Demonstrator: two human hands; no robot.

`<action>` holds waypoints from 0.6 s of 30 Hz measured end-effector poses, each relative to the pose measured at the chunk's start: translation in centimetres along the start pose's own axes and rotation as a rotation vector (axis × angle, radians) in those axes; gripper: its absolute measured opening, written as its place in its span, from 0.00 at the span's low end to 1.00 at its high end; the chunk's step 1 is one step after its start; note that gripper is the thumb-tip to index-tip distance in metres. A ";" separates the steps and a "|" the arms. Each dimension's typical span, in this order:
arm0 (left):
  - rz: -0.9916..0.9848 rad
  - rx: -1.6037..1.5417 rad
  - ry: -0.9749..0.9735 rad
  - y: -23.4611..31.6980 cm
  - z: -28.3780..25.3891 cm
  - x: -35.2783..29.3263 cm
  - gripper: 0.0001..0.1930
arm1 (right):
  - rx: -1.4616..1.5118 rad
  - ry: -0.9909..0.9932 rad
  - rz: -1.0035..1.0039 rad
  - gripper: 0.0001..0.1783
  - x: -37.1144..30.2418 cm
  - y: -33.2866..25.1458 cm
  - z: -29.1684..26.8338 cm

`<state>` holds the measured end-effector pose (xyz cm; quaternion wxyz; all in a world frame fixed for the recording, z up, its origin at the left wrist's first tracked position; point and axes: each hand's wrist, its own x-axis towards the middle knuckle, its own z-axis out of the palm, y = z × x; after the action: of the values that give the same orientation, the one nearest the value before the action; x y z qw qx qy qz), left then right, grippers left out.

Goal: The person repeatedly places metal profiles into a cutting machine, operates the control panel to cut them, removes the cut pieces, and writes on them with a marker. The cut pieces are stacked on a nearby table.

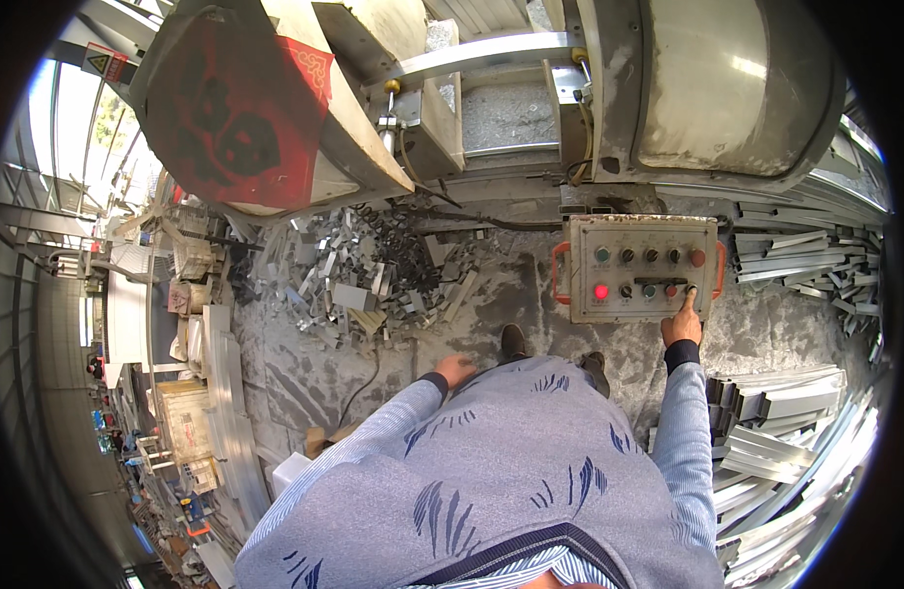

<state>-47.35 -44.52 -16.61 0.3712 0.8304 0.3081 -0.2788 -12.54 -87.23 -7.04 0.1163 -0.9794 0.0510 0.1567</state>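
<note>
A grey metal control box point(643, 309) with knobs, coloured buttons and orange side handles stands in front of me, right of centre. My right hand point(682, 328) reaches to its lower right corner. The index finger is stretched out onto a button point(691, 292) there, its tip covering part of it; the hand holds nothing. A red lamp point(601, 292) glows at the panel's lower left. A red button point(697, 257) sits at the upper right. My left hand point(456, 370) hangs low beside my body, away from the box, and its fingers are too foreshortened to read.
A large machine point(619, 98) with a silver metal bar point(491, 54) across it spans the far side. Metal offcuts point(354, 294) heap on the floor at left. Stacked metal profiles point(786, 402) lie at right, and a cable point(373, 378) runs near my left hand.
</note>
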 end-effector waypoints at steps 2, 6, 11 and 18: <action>0.015 -0.037 -0.017 0.2 -0.2 -0.2 0.28 | 0.011 -0.001 0.003 0.50 0.0 0.1 0.1; -0.011 -0.050 -0.039 -0.1 -0.1 -0.3 0.28 | 0.018 0.010 -0.005 0.50 0.1 0.3 0.3; 0.045 0.019 -0.004 -0.9 0.8 -0.1 0.26 | 0.006 0.000 -0.008 0.49 0.2 0.3 0.0; 0.020 -0.022 -0.005 -1.2 1.5 0.1 0.24 | -0.025 -0.016 0.015 0.48 0.2 -0.1 -0.5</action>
<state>-48.50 -45.06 -18.04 0.3837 0.8286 0.3020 -0.2737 -12.14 -87.27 -6.60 0.1033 -0.9792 0.0552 0.1659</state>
